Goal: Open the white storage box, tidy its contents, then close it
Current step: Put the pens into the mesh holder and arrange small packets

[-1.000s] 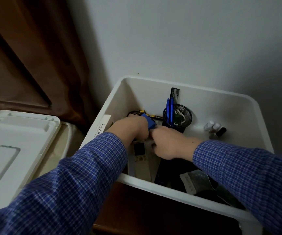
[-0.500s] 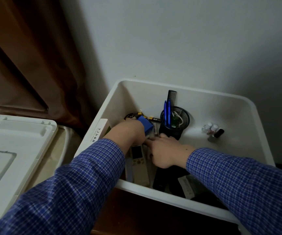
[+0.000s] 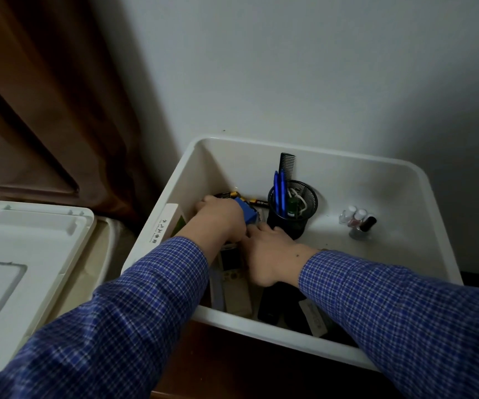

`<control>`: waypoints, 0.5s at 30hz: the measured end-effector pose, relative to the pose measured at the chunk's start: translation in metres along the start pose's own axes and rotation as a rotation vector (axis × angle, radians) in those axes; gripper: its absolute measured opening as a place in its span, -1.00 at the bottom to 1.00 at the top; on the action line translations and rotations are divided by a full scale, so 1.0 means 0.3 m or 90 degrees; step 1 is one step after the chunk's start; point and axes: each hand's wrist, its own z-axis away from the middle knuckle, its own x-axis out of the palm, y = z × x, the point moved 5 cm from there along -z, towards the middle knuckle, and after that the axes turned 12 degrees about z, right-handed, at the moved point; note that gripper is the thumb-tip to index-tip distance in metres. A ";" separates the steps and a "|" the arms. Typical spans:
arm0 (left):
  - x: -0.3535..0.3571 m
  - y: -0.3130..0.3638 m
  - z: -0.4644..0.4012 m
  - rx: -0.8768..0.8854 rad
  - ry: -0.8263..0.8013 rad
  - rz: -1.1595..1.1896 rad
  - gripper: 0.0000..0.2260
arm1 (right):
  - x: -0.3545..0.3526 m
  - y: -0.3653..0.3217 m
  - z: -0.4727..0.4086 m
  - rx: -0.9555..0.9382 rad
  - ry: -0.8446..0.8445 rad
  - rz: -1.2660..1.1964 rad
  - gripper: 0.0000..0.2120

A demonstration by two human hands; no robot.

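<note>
A dark brown wooden surface [image 3: 232,367] is carrying the open white storage box [image 3: 445,234], which is sitting at about three o'clock against the wall. At nine o'clock, a pale cream surface [image 3: 104,254] is bearing the white lid [image 3: 27,254], which is lying flat, well apart from the box.

Inside the white storage box [image 3: 422,197], the right half of the floor lies bare, apart from a cluster of small bottles [image 3: 357,221] near the back wall. The mesh pen cup [image 3: 293,211] stands mid-back, with the comb [image 3: 287,164] rising above it. Both hands, left hand [image 3: 221,220] and right hand [image 3: 272,251], crowd the left half over a remote [image 3: 232,272] and dark items along the front wall.
</note>
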 end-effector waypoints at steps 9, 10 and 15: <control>0.020 -0.012 -0.035 -0.028 0.003 0.015 -0.61 | -0.005 0.007 -0.026 0.025 0.008 0.051 -0.30; 0.023 -0.016 -0.036 -0.030 0.002 0.018 -0.60 | -0.006 0.005 -0.025 0.026 0.012 0.052 -0.28; 0.032 -0.026 -0.046 -0.034 0.000 0.028 -0.59 | -0.029 -0.002 -0.023 0.014 0.004 0.090 -0.28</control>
